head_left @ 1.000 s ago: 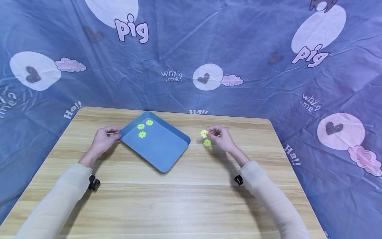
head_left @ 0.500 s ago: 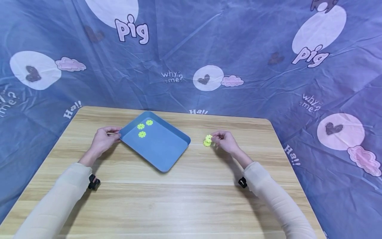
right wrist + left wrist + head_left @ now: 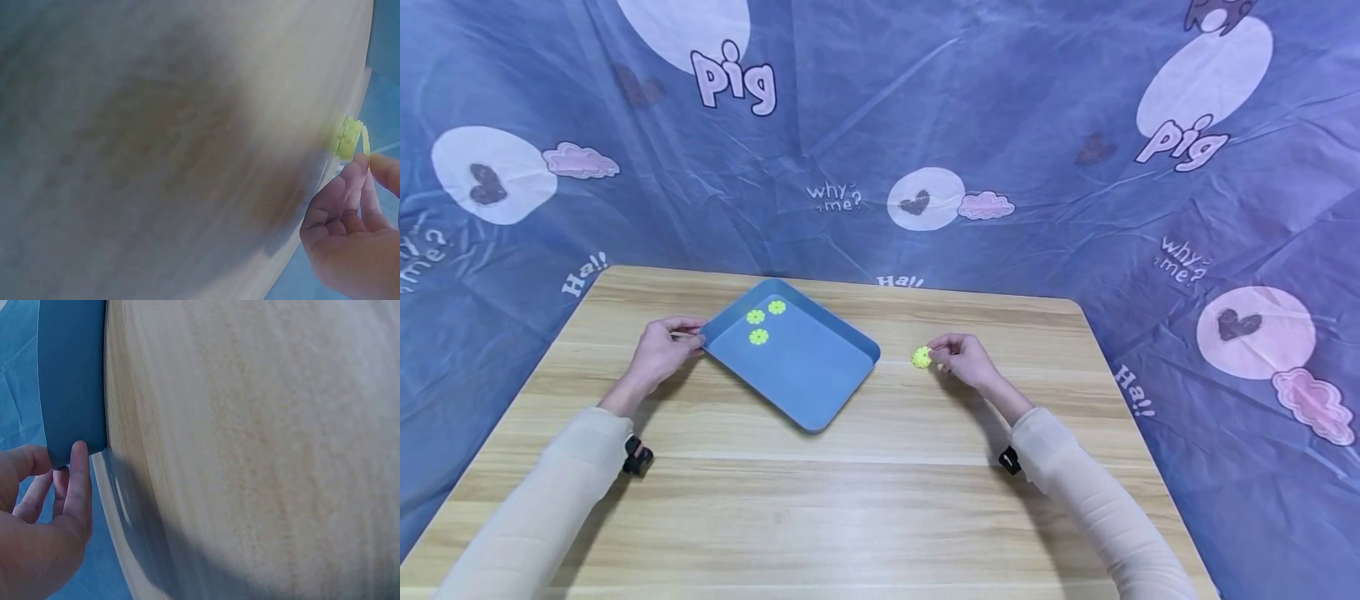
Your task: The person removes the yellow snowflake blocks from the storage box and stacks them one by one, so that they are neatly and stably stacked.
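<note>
In the head view, a shallow blue tray (image 3: pixel 797 358) lies turned at an angle on the table. My left hand (image 3: pixel 661 352) holds its left corner, thumb on one side and fingers on the other; the left wrist view shows the tray's outer wall (image 3: pixel 72 381) between them. Several yellow-green, flower-shaped discs are about, with a few (image 3: pixel 758 337) lying inside the tray towards the back. Right of the tray, my right hand (image 3: pixel 966 360) pinches one thin disc (image 3: pixel 366 139) by its edge. That disc is right above a short stack of like discs (image 3: pixel 348 139) on the table.
The wood-grain table (image 3: pixel 850 517) has rounded back corners. A blue printed cloth (image 3: pixel 850 125) hangs behind it and along both sides. Each wrist carries a small black camera mount, such as the left mount (image 3: pixel 637 456).
My right hand has moved slightly right and towards me, bringing its pinched disc from behind the stack to over it. The left hand and the tray have stayed in place.
</note>
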Demonstrator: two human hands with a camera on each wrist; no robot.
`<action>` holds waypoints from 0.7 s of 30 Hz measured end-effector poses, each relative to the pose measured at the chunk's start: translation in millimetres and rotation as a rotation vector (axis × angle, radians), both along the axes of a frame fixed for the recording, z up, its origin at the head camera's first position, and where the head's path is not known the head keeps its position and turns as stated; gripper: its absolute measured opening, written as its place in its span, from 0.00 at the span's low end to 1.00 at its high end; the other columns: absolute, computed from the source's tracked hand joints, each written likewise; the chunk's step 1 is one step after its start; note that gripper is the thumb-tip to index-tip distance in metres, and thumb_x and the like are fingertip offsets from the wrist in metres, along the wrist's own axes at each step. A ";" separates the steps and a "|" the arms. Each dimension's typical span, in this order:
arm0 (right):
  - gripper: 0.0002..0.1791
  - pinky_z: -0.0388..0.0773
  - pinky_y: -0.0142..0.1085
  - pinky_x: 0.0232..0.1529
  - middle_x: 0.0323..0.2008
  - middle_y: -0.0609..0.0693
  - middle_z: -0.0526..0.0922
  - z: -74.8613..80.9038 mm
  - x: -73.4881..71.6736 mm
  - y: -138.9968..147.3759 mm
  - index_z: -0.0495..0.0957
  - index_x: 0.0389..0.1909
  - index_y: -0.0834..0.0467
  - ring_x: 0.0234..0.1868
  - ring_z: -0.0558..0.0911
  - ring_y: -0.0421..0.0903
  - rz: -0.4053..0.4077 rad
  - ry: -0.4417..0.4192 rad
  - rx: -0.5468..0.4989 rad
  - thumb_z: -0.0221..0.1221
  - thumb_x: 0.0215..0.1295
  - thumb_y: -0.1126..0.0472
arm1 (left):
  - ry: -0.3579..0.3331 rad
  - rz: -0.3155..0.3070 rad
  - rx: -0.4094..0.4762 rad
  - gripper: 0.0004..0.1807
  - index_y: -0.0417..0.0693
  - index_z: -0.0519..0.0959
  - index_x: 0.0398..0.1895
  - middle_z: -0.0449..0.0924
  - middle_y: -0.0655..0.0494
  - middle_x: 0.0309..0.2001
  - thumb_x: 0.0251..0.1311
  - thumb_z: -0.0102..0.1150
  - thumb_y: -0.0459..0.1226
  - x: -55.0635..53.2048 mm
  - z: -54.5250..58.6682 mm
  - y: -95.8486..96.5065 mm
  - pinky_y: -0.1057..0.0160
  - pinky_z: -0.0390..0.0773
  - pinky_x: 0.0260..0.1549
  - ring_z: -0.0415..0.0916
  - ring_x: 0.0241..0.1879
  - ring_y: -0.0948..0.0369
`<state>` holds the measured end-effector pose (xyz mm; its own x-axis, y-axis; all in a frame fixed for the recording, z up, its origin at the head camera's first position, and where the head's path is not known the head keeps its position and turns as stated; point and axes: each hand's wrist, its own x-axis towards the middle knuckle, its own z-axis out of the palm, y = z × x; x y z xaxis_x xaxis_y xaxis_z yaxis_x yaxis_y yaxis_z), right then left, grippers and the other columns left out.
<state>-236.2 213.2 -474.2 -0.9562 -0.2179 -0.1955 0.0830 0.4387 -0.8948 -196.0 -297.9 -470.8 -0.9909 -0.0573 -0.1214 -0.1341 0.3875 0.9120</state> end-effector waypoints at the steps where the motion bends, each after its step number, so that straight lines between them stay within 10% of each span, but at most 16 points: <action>1: 0.16 0.80 0.24 0.25 0.31 0.49 0.83 -0.2 0.0 0.2 0.80 0.54 0.75 0.26 0.77 0.38 0.000 0.004 0.013 0.62 0.72 0.69 | -0.002 0.002 0.002 0.23 0.24 0.73 0.68 0.75 0.26 0.61 0.73 0.55 0.28 -0.2 0.3 0.4 0.77 0.90 0.42 0.79 0.35 0.80; 21: 0.16 0.76 0.24 0.22 0.29 0.48 0.80 1.5 1.9 -2.4 0.80 0.54 0.76 0.25 0.75 0.38 -0.012 -0.002 0.056 0.63 0.72 0.69 | -0.004 0.012 0.002 0.23 0.23 0.74 0.67 0.77 0.29 0.58 0.72 0.56 0.27 -0.5 0.2 0.7 0.77 0.90 0.40 0.80 0.35 0.78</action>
<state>-234.3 210.7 -472.7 -0.9582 -0.1951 -0.2093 0.0905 0.4871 -0.8686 -196.5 -297.2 -470.6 -0.9897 -0.0691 -0.1256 -0.1426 0.3841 0.9122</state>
